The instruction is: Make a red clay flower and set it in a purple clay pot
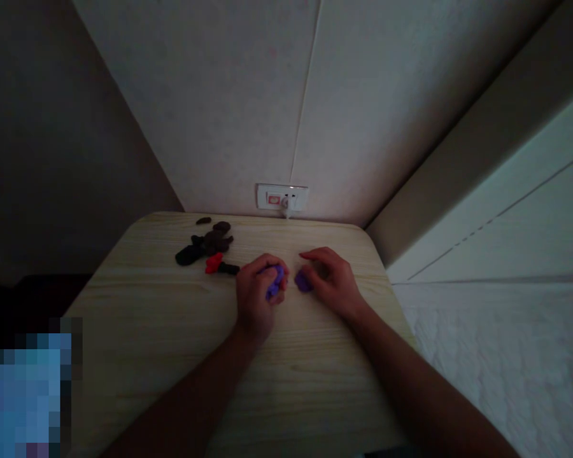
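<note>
Holding one purple lump (275, 284): left hand (258, 294); one piece (302, 282) at right hand (337, 281).

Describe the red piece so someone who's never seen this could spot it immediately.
On the pale wooden table, beyond and left of the left hand, lies a cluster of dark pieces. The red piece is at its near edge, at the left end of a narrow black piece. Its bright red sets it apart from the black and brown neighbours.
</note>
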Motion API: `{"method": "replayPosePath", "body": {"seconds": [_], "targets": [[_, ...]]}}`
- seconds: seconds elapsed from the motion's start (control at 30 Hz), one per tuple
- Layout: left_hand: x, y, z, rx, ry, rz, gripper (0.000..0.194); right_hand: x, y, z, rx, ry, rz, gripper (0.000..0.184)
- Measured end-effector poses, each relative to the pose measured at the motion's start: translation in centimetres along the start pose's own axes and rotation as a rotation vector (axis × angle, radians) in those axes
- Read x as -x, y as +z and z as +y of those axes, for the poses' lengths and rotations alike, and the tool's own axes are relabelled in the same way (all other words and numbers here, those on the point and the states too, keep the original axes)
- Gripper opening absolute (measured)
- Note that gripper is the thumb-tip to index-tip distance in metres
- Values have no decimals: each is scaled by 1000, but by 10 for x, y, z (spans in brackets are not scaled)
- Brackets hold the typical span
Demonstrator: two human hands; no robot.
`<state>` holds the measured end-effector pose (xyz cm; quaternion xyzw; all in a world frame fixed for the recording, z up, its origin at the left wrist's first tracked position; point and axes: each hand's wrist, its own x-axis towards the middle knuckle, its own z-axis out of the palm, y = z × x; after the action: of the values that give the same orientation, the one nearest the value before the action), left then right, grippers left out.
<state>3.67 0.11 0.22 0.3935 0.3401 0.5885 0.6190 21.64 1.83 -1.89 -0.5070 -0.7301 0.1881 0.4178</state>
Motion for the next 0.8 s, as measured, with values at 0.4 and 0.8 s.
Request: {"method": "replayPosePath", "body": {"seconds": [0.4,0.8], "targets": [[-2,-9,-2,-483,231,-19,19,1,-21,2,-166,171,-226,17],[4,3,-6,-1367,392,-406,22,-11,-18,9,-1002,638,179,32]]}}
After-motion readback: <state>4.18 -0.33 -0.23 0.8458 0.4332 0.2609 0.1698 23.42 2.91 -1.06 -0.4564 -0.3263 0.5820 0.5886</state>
